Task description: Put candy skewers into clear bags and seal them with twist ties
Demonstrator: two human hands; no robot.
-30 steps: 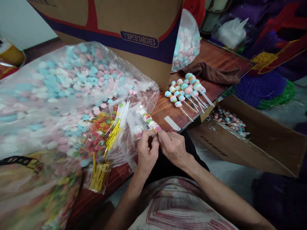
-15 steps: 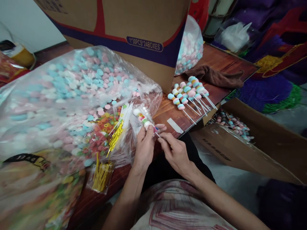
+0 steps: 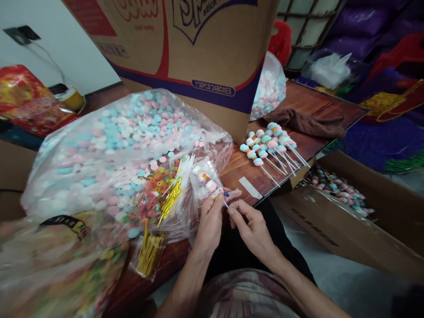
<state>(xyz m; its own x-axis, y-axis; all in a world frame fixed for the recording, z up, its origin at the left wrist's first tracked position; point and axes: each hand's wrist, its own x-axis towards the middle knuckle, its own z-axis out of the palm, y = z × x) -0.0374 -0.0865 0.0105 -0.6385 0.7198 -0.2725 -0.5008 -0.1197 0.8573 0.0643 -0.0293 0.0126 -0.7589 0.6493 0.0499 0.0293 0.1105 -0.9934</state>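
Observation:
A candy skewer with pale and coloured pieces sits in a clear printed wrapper over the edge of the big bag. My left hand is closed around the wrapper's lower end, its thumb on top. At the white stick jutting out below, my right hand has thumb and forefinger pinched together. Left of my hands, gold twist ties and white sticks lie on fruit-coloured ring candies. Several unwrapped candy skewers rest in a group on the table to the right.
A large clear bag of pastel candies covers the table's left part. Behind it stands a tall carton. A brown cloth lies at the back right. Below the table edge is an open carton with many finished skewers.
The head view has tilted, so the scene sits lower and further right. Both hands keep their hold on the wrapped candy skewer and its stick, with little change in the fingers.

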